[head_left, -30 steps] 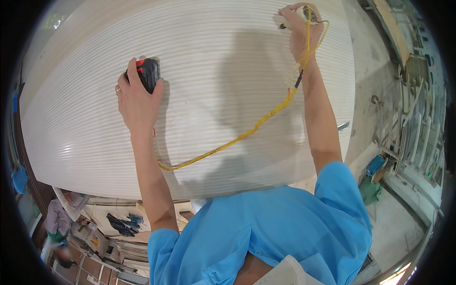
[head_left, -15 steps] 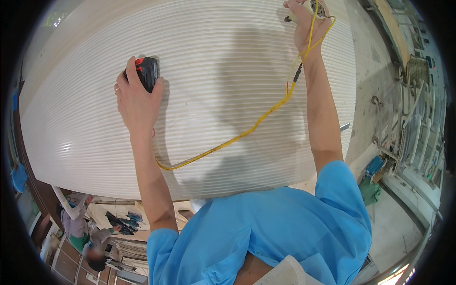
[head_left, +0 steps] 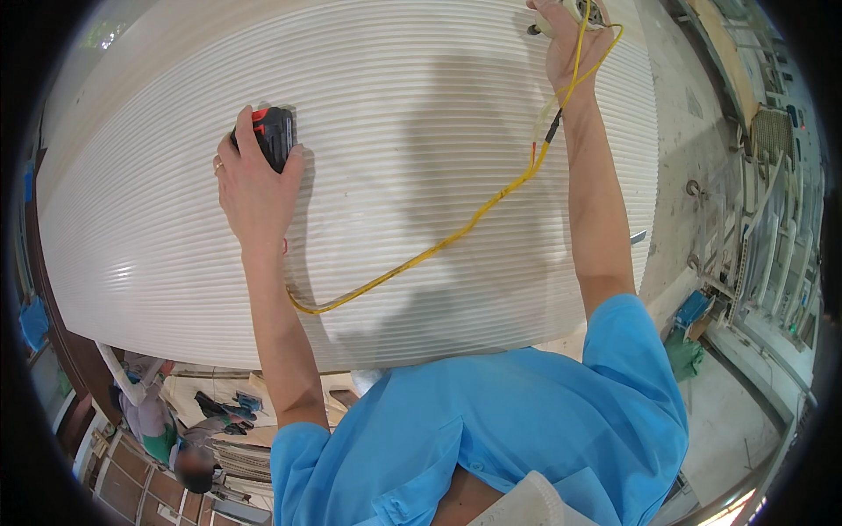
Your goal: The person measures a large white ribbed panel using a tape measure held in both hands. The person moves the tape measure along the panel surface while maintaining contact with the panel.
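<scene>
A wide white ridged panel lies under both hands. My left hand, with a ring on one finger, is closed round a black-and-red battery pack on the panel's left part. At the top right edge my right hand grips a cream-coloured device that has a round, open-looking face; the frame cuts off part of it. A yellow cable curves across the panel from beside my left forearm. Near my right wrist it splits into thin wires leading up to the device, with a black-wrapped section and a short red-tipped wire.
A person works at the lower left near a bench with dark tools. Metal racks and carts stand along the right, with a blue box and a green bag on the floor. A blue bag hangs far left.
Both hands keep their grips, with only a very slight shift in view. The person at the lower left has moved a little to the right.
</scene>
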`<control>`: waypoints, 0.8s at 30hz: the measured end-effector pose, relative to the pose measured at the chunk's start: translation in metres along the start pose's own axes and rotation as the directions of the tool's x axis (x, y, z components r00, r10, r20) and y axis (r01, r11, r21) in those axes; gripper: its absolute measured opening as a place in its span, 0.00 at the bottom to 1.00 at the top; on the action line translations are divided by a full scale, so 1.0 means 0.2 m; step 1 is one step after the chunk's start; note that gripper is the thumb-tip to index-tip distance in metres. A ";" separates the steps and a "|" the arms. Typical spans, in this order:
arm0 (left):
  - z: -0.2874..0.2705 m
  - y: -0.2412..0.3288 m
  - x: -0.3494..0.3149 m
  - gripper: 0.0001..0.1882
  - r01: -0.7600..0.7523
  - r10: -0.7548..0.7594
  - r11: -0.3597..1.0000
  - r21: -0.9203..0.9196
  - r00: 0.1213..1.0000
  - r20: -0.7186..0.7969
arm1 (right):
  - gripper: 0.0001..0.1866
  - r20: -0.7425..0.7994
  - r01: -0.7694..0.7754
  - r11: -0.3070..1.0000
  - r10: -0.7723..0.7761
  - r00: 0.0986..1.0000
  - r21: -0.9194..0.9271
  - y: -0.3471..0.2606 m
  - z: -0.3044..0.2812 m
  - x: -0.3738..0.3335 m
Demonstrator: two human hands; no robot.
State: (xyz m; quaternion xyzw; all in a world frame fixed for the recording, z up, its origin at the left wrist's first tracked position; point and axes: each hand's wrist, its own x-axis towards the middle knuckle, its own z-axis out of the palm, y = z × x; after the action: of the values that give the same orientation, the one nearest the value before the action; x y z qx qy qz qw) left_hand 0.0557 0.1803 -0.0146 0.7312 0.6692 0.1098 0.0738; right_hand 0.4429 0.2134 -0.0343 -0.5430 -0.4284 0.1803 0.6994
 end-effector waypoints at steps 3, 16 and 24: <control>0.00 0.00 0.00 0.44 0.003 -0.003 1.000 0.007 1.000 0.004 | 0.07 -0.017 -0.093 0.995 0.092 0.996 -0.021 0.02 0.03 -0.01; -0.02 0.03 0.02 0.43 0.045 -0.045 0.999 0.002 0.997 0.059 | 0.06 -0.026 -0.064 0.985 0.060 0.998 -0.162 0.04 0.04 0.06; -0.02 0.04 0.03 0.44 0.060 -0.059 0.998 0.000 0.995 0.078 | 0.07 -0.081 -0.113 0.991 0.107 0.991 -0.074 0.07 0.03 0.11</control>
State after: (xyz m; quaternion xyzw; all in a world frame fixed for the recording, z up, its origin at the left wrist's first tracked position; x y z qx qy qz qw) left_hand 0.0621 0.1853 -0.0086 0.7145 0.6872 0.0799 0.1040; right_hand 0.4530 0.2379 -0.0389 -0.5992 -0.3772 0.1808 0.6826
